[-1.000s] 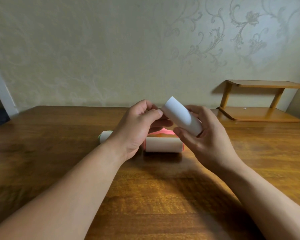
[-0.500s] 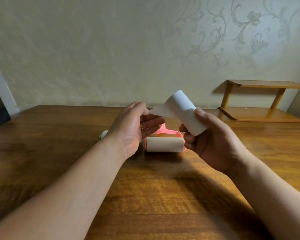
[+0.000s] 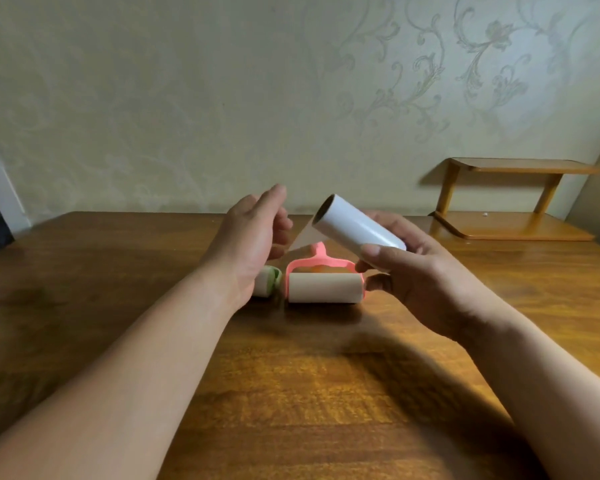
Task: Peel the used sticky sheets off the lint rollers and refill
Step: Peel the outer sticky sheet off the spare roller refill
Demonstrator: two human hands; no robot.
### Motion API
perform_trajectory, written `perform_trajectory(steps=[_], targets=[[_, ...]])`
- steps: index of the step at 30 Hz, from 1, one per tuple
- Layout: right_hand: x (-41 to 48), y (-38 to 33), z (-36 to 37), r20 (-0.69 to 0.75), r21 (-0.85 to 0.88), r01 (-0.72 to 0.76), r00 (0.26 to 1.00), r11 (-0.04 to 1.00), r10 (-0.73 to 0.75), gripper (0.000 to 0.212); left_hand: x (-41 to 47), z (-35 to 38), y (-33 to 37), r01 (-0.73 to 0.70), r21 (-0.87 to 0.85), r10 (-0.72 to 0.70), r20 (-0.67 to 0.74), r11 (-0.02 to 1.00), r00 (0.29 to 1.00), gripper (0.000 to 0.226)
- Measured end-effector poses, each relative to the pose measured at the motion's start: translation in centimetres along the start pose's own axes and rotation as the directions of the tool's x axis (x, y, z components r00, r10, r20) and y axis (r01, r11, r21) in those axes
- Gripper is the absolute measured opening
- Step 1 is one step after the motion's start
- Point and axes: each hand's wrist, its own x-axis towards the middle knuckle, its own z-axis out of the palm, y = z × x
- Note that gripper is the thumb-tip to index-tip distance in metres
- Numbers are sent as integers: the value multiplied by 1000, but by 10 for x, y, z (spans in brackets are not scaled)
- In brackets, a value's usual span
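1. Holding a white refill roll above the tabletop, right hand wraps its near end; thumb on top, fingers curled under. Roll tilts, open cardboard core end pointing up-left.
2. Left hand is just left of the roll, fingers loosely spread and extended, palm facing the roll. Blurred.
3. A thin translucent sheet flap runs from the roll's lower edge toward the left hand. Cannot tell whether the left fingers actually pinch it; the contact point is hidden behind the hand.
4. Pink lint roller lies on the tabletop below and beyond the hands, its beige roll crosswise to the view, pink frame arching behind it, handle pointing away.
5. Green lint roller lies just left of the pink one, mostly hidden behind the left wrist; only its right end shows. The two look close, touching or not is unclear.
6. Wooden two-tier shelf sits at the far right of the tabletop against the patterned wallpaper, well apart from the rollers.
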Motion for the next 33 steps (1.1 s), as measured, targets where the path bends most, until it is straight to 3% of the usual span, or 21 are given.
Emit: perform_trajectory(steps=[2, 4, 6, 8, 11, 14, 19, 24, 28, 30, 33], targets=[[0, -1, 0, -48, 26, 32, 998, 999, -31, 51, -2, -3, 3, 60, 41, -60, 6, 997, 998, 59], [0, -2, 0, -81, 11, 52, 995, 999, -51, 54, -7, -3, 5, 174, 39, -178, 163, 984, 970, 73], [-1, -2, -1, -47, -39, 62, 997, 997, -63, 55, -14, 1, 8, 282, 26, -272, 357, 959, 894, 83], [-3, -1, 0, 25, -152, 62, 998, 986, -59, 52, -19, 6, 8, 326, -7, -292, 425, 945, 857, 78], [-6, 0, 3, 113, -325, 59, 993, 944, -23, 51, -20, 9, 5, 309, -86, -255, 383, 947, 888, 39], [-7, 0, 4, 79, -383, 4, 996, 924, 29, 55, -17, 11, 0, 249, -49, -221, 320, 967, 921, 18], [-4, -2, -1, 18, -315, -47, 998, 948, 56, 47, -11, 11, -4, 59, -55, -46, 216, 997, 975, 20], [-2, 5, 2, -84, -257, -111, 992, 960, 92, 58, -11, 13, -2, 3, -134, 19, 162, 991, 987, 22], [-3, 1, 3, 97, -75, -147, 983, 986, 154, 50, -13, 18, -2, -25, -114, 29, 40, 993, 999, 25], [-2, 1, 3, 174, -42, -152, 972, 987, 157, 59, -15, 17, 0, -42, -134, 38, -31, 990, 999, 29], [-1, 4, 8, 95, -80, -142, 984, 987, 150, 47, -17, 17, 0, -50, -168, 38, -75, 984, 996, 30]])
